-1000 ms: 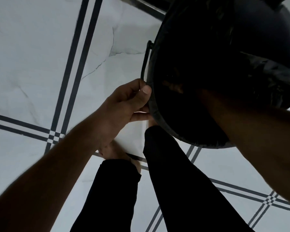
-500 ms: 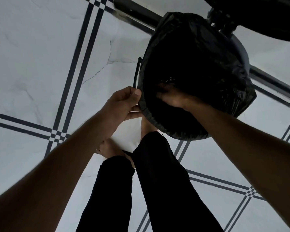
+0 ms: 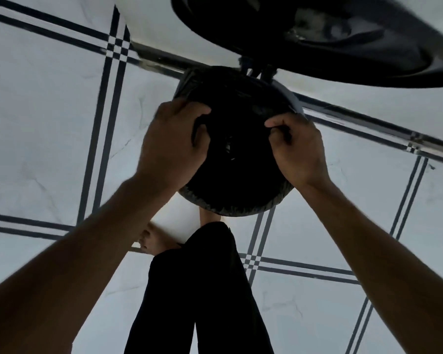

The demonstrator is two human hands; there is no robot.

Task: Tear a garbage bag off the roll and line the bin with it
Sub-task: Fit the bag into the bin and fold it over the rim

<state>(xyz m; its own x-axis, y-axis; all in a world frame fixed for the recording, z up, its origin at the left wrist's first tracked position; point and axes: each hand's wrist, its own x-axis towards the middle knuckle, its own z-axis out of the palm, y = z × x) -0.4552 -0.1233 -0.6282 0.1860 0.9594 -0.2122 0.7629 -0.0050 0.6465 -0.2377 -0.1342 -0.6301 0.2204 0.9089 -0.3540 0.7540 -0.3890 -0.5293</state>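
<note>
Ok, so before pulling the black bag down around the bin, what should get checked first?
1. Left hand holding the crinkly black plastic garbage bag at the rim: ok, fingers curl over the edge.
2. Right hand holding the bag: ok, it pinches the plastic on the opposite side.
3. Bag folded over the near rim of the round dark bin: ok, wrinkled plastic wraps it.
4. Bag folded over the far rim: cannot tell, too dark.
5. Open hinged bin lid out of the way: ok, it is tipped up behind the opening.
6. Bag pushed down to the bottom: cannot tell, the inside is black.
</note>
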